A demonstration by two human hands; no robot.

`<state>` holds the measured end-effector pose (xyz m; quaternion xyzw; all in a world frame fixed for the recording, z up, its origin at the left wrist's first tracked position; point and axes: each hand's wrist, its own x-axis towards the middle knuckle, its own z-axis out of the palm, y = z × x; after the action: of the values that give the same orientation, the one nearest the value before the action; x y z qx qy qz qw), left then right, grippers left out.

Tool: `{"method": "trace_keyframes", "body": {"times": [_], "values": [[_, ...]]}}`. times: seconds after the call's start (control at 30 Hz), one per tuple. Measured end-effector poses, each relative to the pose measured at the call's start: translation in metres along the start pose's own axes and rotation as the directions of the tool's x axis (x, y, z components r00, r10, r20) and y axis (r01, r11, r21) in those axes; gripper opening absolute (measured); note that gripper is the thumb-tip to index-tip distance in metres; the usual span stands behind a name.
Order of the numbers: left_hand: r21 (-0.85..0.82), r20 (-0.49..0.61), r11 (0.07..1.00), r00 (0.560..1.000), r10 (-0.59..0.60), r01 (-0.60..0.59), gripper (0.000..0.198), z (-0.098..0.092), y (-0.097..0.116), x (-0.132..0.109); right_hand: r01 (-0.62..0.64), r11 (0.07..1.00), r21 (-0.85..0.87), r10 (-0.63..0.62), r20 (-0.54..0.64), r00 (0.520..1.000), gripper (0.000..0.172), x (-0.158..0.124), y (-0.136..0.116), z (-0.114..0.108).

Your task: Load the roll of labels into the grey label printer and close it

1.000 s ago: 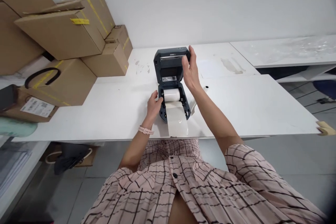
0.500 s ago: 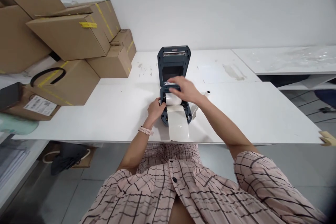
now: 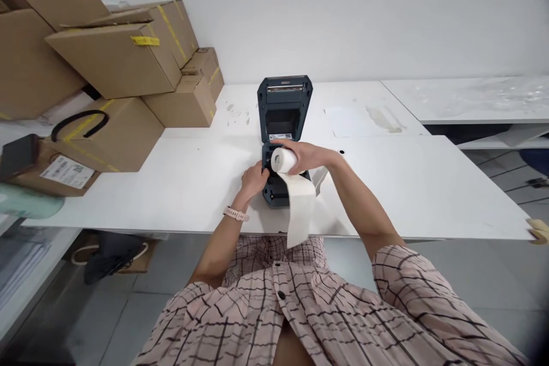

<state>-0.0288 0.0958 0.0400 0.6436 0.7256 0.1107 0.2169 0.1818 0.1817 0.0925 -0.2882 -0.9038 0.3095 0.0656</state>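
Note:
A dark label printer (image 3: 278,199) stands near the front edge of the white table, its lid (image 3: 285,97) raised and tipped back. My right hand (image 3: 305,155) is wrapped round a white label roll (image 3: 283,160), held tilted just over the printer's bay with its hollow core facing left. From the roll a loose strip of labels (image 3: 300,206) hangs past the table edge. At the printer's left side my left hand (image 3: 254,179) grips the casing, thumb on the inner rim. Part of the bay is hidden behind the roll and strip.
Cardboard boxes (image 3: 115,63) are stacked on the left, beside a mint-green roll-shaped item (image 3: 30,201). A thin sheet (image 3: 343,120) lies behind my right arm. A small black-ended object (image 3: 342,152) shows by my right wrist. Clear plastic (image 3: 484,91) covers the side table.
My right hand has taken hold of the label roll and lifted it from the printer's bay. The strip has swung off the printer's front. My left hand stays on the casing.

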Motion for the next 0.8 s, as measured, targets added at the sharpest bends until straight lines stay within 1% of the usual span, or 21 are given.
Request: {"method": "trace_keyframes", "body": {"times": [0.07,0.1,0.13,0.2,0.23,0.3,0.33,0.4,0.47,0.53,0.63,0.8], "values": [[-0.016,-0.008,1.000,1.000,0.008,-0.008,0.038,0.002,-0.002,0.001,0.103,0.988,0.111,-0.090,-0.121,0.989,0.106,-0.029,0.005,-0.019],[-0.027,-0.013,1.000,1.000,0.013,-0.014,0.038,0.003,-0.003,0.001,0.129,0.981,0.147,-0.099,-0.195,0.976,0.103,-0.042,0.011,-0.027],[-0.038,-0.016,0.999,1.000,0.017,-0.018,0.037,0.004,-0.004,0.002,0.131,0.976,0.173,-0.081,-0.270,0.959,0.098,-0.053,0.017,-0.034],[-0.061,-0.017,0.998,1.000,0.023,-0.024,0.037,0.005,-0.006,0.002,0.086,0.971,0.221,0.010,-0.402,0.916,0.087,-0.066,0.035,-0.042],[-0.070,-0.017,0.997,1.000,0.023,-0.024,0.037,0.005,-0.006,0.002,0.050,0.967,0.248,0.069,-0.449,0.891,0.082,-0.069,0.046,-0.042],[-0.080,-0.020,0.997,1.000,0.017,-0.018,0.038,0.005,-0.005,0.002,-0.027,0.953,0.301,0.183,-0.503,0.845,0.076,-0.065,0.069,-0.038],[-0.083,-0.024,0.996,1.000,0.013,-0.015,0.038,0.005,-0.005,0.002,-0.063,0.946,0.317,0.227,-0.514,0.827,0.074,-0.060,0.080,-0.035],[-0.086,-0.033,0.996,0.999,0.005,-0.007,0.039,0.004,-0.004,0.001,-0.124,0.941,0.316,0.279,-0.514,0.811,0.072,-0.048,0.100,-0.026],[-0.092,-0.029,0.996,1.000,0.002,-0.004,0.040,0.004,-0.004,0.001,-0.176,0.942,0.286,0.303,-0.497,0.813,0.068,-0.037,0.115,-0.019],[-0.099,-0.018,0.995,1.000,0.003,-0.005,0.041,0.004,-0.004,0.001,-0.235,0.939,0.249,0.328,-0.457,0.827,0.066,-0.029,0.126,-0.013],[-0.097,-0.010,0.995,1.000,0.006,-0.007,0.042,0.004,-0.005,0.002,-0.312,0.927,0.208,0.372,-0.394,0.840,0.070,-0.025,0.136,-0.007],[-0.095,-0.018,0.995,1.000,0.008,-0.010,0.040,0.006,-0.008,0.003,-0.364,0.913,0.186,0.408,-0.368,0.835,0.079,-0.018,0.135,0.001]]}}
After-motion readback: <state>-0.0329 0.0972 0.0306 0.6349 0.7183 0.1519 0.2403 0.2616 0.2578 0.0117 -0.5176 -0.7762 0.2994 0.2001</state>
